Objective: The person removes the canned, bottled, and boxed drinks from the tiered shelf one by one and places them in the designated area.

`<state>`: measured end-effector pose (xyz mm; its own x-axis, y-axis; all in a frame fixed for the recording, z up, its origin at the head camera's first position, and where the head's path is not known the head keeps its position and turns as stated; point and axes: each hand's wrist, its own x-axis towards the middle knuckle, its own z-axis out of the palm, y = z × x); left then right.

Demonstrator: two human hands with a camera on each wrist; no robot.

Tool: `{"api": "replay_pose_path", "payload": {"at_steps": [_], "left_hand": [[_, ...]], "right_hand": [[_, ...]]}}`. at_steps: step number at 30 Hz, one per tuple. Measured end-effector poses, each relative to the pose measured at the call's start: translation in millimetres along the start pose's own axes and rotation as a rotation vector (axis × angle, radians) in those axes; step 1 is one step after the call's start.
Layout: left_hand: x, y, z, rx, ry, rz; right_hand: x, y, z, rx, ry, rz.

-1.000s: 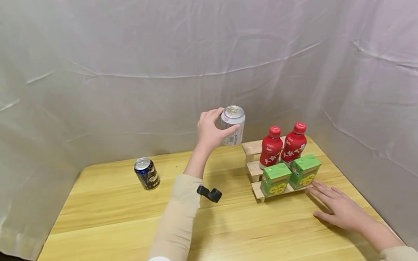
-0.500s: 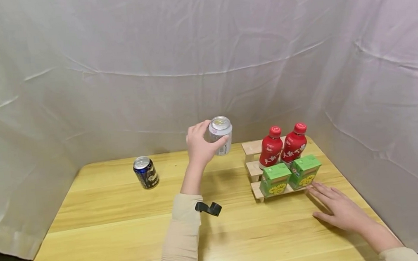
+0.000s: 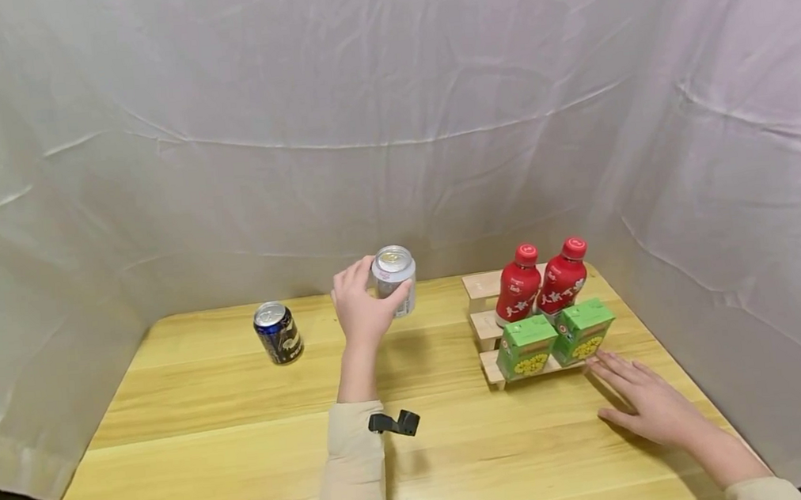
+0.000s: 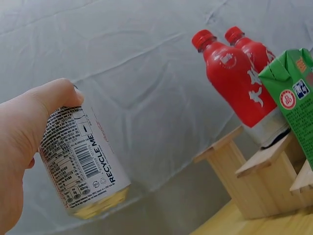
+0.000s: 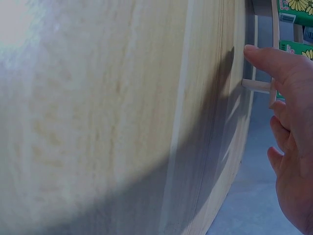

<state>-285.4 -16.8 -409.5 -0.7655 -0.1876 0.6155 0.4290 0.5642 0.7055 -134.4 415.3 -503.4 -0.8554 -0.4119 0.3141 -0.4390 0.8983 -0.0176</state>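
Note:
My left hand grips a white drink can around its side, lifted over the back middle of the table. In the left wrist view the can shows its barcode and printed label, with the thumb along its upper part. My right hand lies with fingers stretched out, fingertips right at the front right corner of a wooden stepped rack. On that rack stand two red bottles at the back and two green drink cartons on the front step.
A dark blue can stands upright at the back left of the wooden table. Grey cloth hangs behind the table and along its right side. A black wrist mount sticks out from my left sleeve.
My left hand has carried the white can leftward and lower, away from the rack and nearer the dark blue can. The right hand has stayed at the rack's corner.

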Motion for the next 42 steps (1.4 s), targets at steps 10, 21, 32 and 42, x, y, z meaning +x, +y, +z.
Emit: {"api": "replay_pose_path", "payload": {"at_steps": [10,21,32,42], "left_hand": [[-22.3,-28.0,2.8,-0.005,0.056,-0.112],[-37.6,-55.8,3.3,0.001,0.049,-0.235],[-50.5,-84.4,6.1,0.033,0.104,-0.258],[-55.9,-100.5,7.0,0.078,0.099,-0.299]], "right_hand": [[0.5,-1.8,-0.7,-0.004,0.012,-0.006],[1.1,-4.3,-1.7,0.001,0.024,-0.009],[1.8,-3.9,-3.8,0.0,0.01,-0.006],[0.5,-2.3,-1.8,-0.001,-0.002,0.009]]}}
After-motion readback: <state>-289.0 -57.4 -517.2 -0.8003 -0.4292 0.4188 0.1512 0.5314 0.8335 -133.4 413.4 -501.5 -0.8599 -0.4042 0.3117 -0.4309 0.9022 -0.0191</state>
